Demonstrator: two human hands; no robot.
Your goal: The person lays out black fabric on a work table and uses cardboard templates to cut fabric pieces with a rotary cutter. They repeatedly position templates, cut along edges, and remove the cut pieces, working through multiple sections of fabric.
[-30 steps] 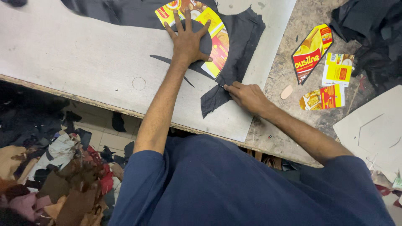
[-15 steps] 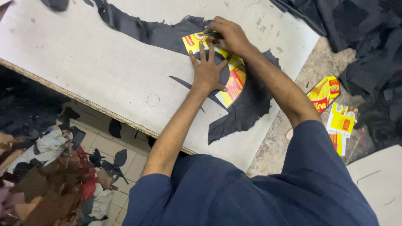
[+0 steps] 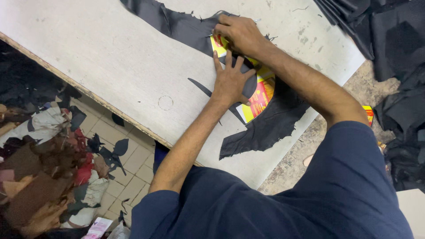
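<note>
Even, diffuse light falls from overhead, bright enough that the pale surface [image 3: 110, 66] reads clearly without glare; shadows are soft and short, a faint one hugging the left hand [image 3: 230, 82] on its near side; the black material [image 3: 270, 128] beside that hand swallows detail, its folds barely separable; beyond the surface's near edge the floor [image 3: 128, 155] is dimmer; slight softness overall, a little more at the frame edges farthest from the surface; no strong motion blur.
</note>
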